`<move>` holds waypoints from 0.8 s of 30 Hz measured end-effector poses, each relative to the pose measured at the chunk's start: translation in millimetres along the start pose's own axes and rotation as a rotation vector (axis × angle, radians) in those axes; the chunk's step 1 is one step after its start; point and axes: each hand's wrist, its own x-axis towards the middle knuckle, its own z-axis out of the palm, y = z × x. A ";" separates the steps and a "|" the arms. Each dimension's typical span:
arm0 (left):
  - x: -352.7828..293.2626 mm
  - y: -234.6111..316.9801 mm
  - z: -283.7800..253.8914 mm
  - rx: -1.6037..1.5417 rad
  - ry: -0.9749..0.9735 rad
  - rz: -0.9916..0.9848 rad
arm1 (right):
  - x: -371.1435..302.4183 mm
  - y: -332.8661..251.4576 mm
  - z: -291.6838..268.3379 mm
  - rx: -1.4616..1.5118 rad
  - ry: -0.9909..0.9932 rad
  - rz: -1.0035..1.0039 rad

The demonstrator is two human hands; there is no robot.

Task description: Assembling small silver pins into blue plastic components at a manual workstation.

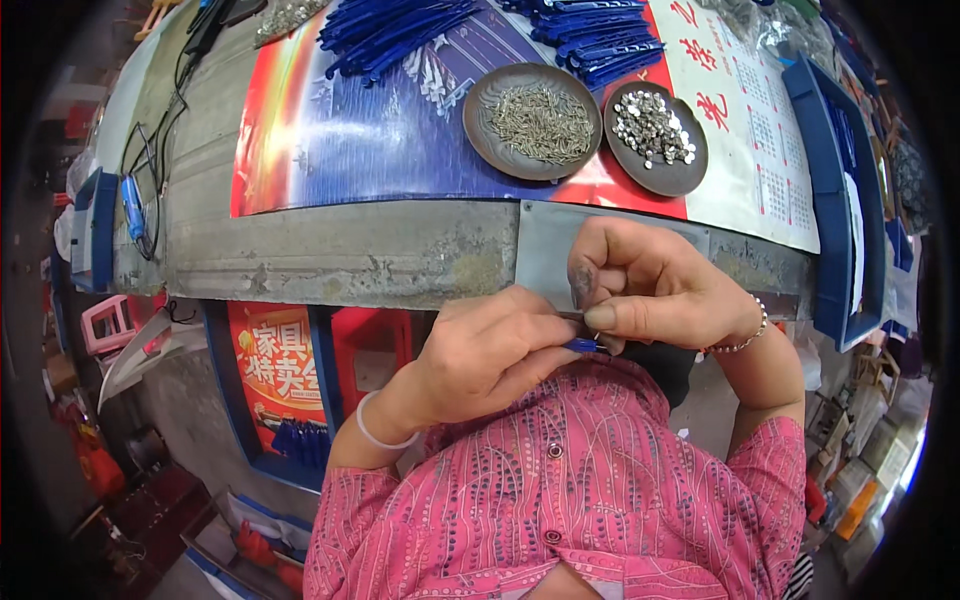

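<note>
My left hand (485,350) is closed on a slim blue plastic piece (584,346), with only its end showing past my fingers. Right beside it, my right hand (665,285) is pinched, thumb against forefinger, at that same end. Whatever lies between those fingertips is too small or hidden to name. Both hands meet just in front of the table edge, close to my pink patterned shirt. Beyond them, a brown dish (484,158) holds many thin metal pins. A smaller dark dish (655,182) to its right carries small shiny silver discs.
Long blue plastic pieces lie in piles (385,35) at the far side, on a printed poster (330,160). A blue tray (830,220) stands at the right edge. Cables (160,160) and a blue-handled tool (132,207) are at left. Below the tabletop sits a blue bin (222,380).
</note>
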 end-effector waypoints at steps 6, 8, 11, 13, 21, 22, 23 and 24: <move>2.3 3.2 -3.1 0.123 -0.044 0.096 | -0.9 0.7 0.4 -0.031 -0.032 0.060; 2.5 3.4 -3.2 0.129 -0.042 0.124 | -0.4 2.0 -0.4 -0.070 -0.052 0.086; 1.8 3.5 -3.6 0.135 -0.038 0.147 | 1.5 1.8 0.1 -0.082 -0.075 0.085; 1.7 2.8 -4.6 0.128 -0.049 0.147 | 1.6 -2.5 -0.3 -0.134 -0.101 0.109; -2.6 -5.3 -4.2 0.082 -0.072 0.154 | 8.5 -7.1 -3.0 -0.410 -0.182 0.065; -3.0 -7.0 -4.2 0.053 -0.082 0.172 | 8.9 -9.6 -2.7 -0.462 -0.218 0.069; -3.0 -8.0 -4.5 0.024 -0.092 0.191 | 9.7 -11.2 -2.7 -0.514 -0.255 0.073; -3.1 -7.8 -5.1 0.025 -0.092 0.192 | 11.2 -11.7 -3.3 -0.515 -0.255 0.072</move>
